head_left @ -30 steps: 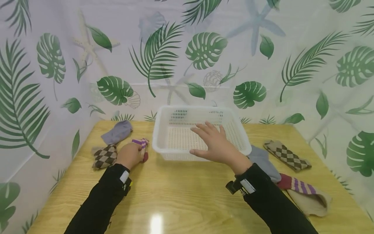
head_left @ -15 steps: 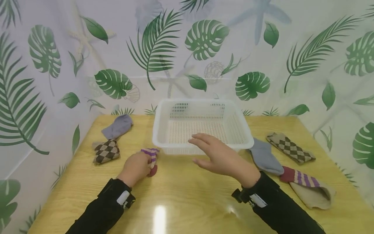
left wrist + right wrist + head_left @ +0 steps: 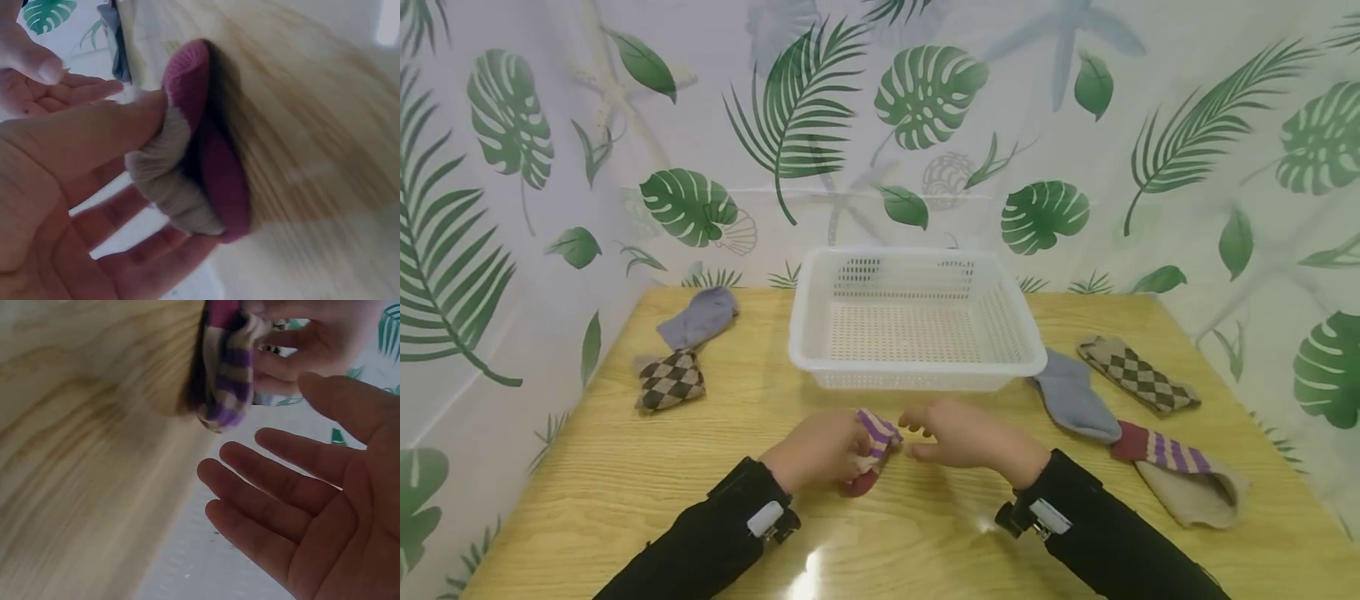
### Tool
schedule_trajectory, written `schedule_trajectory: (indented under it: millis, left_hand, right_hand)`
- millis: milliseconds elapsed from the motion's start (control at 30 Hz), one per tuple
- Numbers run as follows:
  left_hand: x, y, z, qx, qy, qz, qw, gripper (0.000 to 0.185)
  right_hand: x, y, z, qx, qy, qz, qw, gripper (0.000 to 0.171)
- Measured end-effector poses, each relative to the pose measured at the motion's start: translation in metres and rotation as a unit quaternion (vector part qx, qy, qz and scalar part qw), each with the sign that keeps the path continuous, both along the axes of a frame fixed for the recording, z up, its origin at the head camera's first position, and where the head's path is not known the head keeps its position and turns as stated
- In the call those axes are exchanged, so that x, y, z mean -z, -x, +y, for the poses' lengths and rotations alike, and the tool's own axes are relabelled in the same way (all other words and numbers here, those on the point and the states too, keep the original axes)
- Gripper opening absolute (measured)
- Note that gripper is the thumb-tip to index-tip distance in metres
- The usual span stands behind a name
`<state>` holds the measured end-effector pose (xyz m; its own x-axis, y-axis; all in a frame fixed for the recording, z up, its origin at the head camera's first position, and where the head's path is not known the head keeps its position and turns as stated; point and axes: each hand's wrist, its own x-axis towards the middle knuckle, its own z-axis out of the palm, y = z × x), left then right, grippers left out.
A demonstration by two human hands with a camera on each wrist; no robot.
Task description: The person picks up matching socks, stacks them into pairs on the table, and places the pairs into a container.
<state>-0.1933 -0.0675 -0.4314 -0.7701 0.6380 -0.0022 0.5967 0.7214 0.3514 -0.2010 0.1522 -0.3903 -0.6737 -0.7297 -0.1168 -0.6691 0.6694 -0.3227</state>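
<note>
— Where is the striped sock (image 3: 871, 450)?

— Bunched in the left hand (image 3: 820, 450), thumb and fingers pinching it just above the table (image 3: 625, 467), in front of the white basket (image 3: 917, 367).

— And the right hand (image 3: 966, 433)?

— Beside it, fingers loose and spread, holding nothing (fingertips near the sock, not touching it).

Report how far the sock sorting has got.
Done: nothing; the white basket holds no socks. In hand: the left hand grips a purple-striped sock, the open right hand beside it. Left: its striped mate, two argyle and two grey socks on the table.
</note>
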Motion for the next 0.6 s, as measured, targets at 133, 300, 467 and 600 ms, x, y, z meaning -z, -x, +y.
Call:
schedule_trajectory:
  millis: [133,300,467,600]
  left_hand:
    - [0.005,0.008,0.017,0.027,0.008,0.049,0.9984,0.011]
    - [0.006,0.011,0.026,0.022,-0.002,0.043,0.9988,0.012]
    - [-0.001,0.012,0.025,0.006,-0.018,-0.005,0.9998,0.016]
    - [-0.006,0.011,0.022,-0.039,-0.009,-0.01,0.9991,0.029]
  right_hand:
    - [0.011,0.006,0.001,0.022,-0.013,0.001,1.0,0.02]
    - [0.014,0.005,0.003,0.056,-0.025,-0.009,0.998,0.025]
    - [0.011,0.003,0.005,0.063,-0.027,-0.013,0.998,0.029]
    - [0.012,0.004,0.004,0.073,-0.031,-0.018,0.997,0.029]
